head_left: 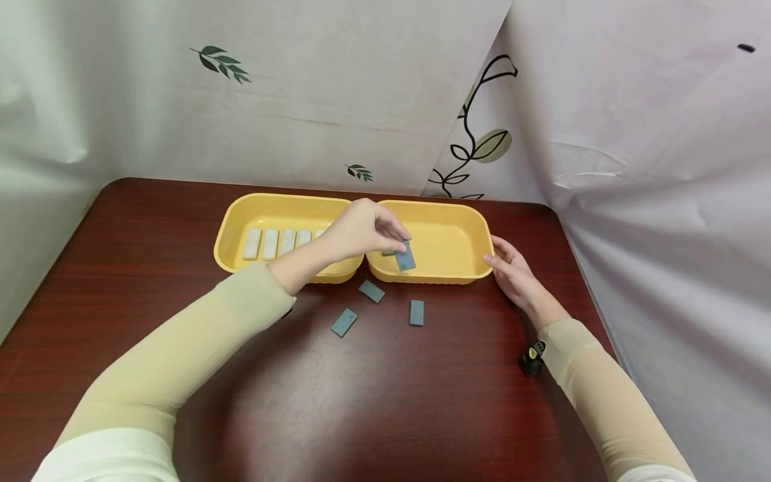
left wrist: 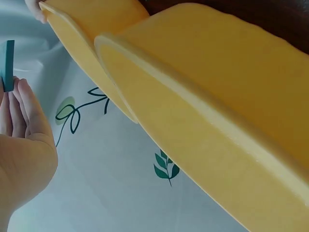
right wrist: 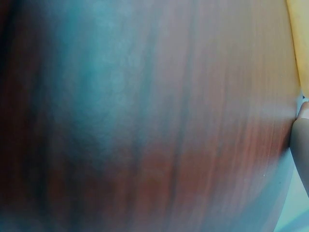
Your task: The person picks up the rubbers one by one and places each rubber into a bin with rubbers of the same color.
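Red-brown tabletop [head_left: 458, 388], left grip [head_left: 369, 229] pinching blue tile [head_left: 406, 258], apparently by its upper end.

A screened-off nook: leaf-printed sheeting [head_left: 325, 87] behind and beside a table [head_left: 373, 408].

Yellow trays [head_left: 454, 241]: two are standing | blue-grey tiles [head_left: 417, 313]: five are showing, three lying loose, one being held, one sitting in a tray | pale tiles [head_left: 270, 244]: five are showing beside the left arm [head_left: 199, 341] | hands [head_left: 367, 231]: two are holding
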Demonstrator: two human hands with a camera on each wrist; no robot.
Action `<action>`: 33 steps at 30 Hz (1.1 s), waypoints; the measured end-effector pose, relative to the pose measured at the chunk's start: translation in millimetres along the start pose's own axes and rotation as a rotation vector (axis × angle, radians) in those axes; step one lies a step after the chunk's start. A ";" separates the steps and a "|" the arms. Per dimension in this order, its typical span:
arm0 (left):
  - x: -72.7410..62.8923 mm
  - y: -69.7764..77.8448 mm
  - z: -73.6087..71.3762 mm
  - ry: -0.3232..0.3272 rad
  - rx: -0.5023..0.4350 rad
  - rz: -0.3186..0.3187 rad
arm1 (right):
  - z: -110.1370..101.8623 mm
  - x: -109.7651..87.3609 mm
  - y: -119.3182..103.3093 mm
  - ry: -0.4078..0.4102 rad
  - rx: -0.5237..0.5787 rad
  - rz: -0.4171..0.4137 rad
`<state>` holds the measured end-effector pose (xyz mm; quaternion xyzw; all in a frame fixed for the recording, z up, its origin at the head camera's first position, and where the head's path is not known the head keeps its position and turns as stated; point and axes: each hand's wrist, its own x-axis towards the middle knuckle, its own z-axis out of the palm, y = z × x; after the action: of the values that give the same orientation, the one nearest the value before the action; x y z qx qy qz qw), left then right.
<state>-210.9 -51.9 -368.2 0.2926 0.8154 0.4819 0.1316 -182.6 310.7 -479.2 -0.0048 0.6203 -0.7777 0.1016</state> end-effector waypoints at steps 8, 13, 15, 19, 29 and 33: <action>18.7 -5.8 4.0 -0.015 0.038 -0.006 | -0.3 1.3 0.2 0.003 0.002 0.010; 31.1 -14.7 6.9 -0.014 0.069 -0.026 | 0.4 0.9 -0.3 0.002 0.005 0.005; 35.7 -19.2 8.4 -0.012 0.077 -0.036 | 0.4 0.6 -0.4 0.001 0.007 0.002; 42.8 -26.7 11.9 -0.017 0.099 -0.057 | 0.1 0.1 -0.7 -0.007 0.005 -0.007; 57.7 -36.8 18.4 -0.047 0.148 -0.068 | 0.1 -0.5 -0.4 -0.024 0.018 -0.023; 61.2 -39.4 19.6 -0.065 0.196 -0.085 | 0.2 -0.1 -0.2 -0.015 0.011 -0.016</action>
<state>-263.6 -15.4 -407.9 0.2846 0.8655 0.3842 0.1494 -182.5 310.5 -479.0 -0.0150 0.6153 -0.7818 0.0999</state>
